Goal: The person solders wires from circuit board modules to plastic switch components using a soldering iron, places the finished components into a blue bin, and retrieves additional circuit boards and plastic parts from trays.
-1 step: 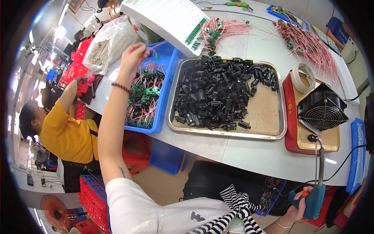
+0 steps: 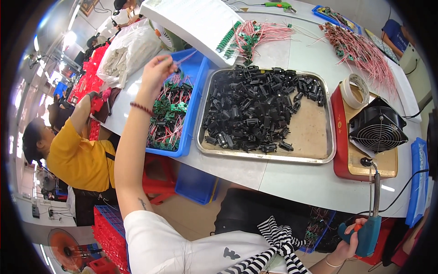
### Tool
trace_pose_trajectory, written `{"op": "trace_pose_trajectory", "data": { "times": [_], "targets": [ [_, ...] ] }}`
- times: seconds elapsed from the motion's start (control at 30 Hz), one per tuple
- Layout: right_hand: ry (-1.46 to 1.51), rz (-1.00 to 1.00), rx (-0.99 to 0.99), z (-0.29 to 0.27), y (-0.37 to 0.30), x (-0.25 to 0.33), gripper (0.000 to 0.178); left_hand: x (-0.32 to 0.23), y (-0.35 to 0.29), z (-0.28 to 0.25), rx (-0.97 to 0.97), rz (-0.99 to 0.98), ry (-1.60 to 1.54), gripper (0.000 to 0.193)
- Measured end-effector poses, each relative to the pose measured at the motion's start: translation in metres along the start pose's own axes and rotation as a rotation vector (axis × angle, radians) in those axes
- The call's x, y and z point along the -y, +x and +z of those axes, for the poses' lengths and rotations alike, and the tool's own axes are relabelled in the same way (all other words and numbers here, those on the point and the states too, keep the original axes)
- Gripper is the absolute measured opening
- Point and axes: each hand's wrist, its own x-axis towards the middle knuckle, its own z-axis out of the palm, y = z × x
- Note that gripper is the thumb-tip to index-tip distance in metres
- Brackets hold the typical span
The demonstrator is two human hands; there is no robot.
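My left hand [image 2: 158, 71] is closed in a pinch above the far end of a blue bin [image 2: 194, 109]. It holds a small wired circuit board [image 2: 181, 74], partly hidden by the fingers, with thin pale wires trailing off to the right. Below it, the bin is heaped with green circuit boards [image 2: 171, 109], red and white wires and black parts. At the lower right, my right hand [image 2: 349, 244] grips a teal soldering gun [image 2: 368, 235] with an orange trigger. The gun points up, and its tip is beside a small dark round piece [image 2: 366, 161] on a red box's gold top.
A metal tray [image 2: 269, 156] of black plastic housings [image 2: 255, 109] stands mid-table. On the red box [image 2: 340, 137] sit a black fan [image 2: 378, 125] and a tape roll [image 2: 355, 91]. Wired boards [image 2: 360, 59] lie at the back. A co-worker in yellow [image 2: 82, 150] sits at left.
My left hand has shifted slightly down and to the right, and the wired board in it has turned, with its wires now pointing up to the right. My right hand and the soldering gun stay put.
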Motion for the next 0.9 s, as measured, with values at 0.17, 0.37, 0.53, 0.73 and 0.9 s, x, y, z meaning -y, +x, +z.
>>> {"op": "trace_pose_trajectory", "data": {
  "times": [0.17,0.37,0.53,0.73,0.9],
  "targets": [
    [0.005,-0.033,-0.032,0.007,0.006,-0.002,0.042,0.0,-0.065,0.004,0.112,0.005,0.672,0.027],
    [0.003,-0.046,-0.017,0.007,0.007,-0.003,0.042,-0.007,-0.091,0.001,0.114,0.047,0.974,0.022],
    [0.008,-0.049,-0.034,0.005,0.005,-0.002,0.042,-0.013,-0.099,0.005,0.133,0.08,1.354,0.023],
    [-0.029,-0.066,-0.036,-0.001,0.004,-0.001,0.041,-0.036,-0.104,0.021,0.016,0.107,1.417,0.023],
    [0.058,-0.105,0.024,-0.004,0.004,-0.002,0.045,-0.06,-0.114,0.048,0.09,0.258,1.513,0.022]
  ]
}}
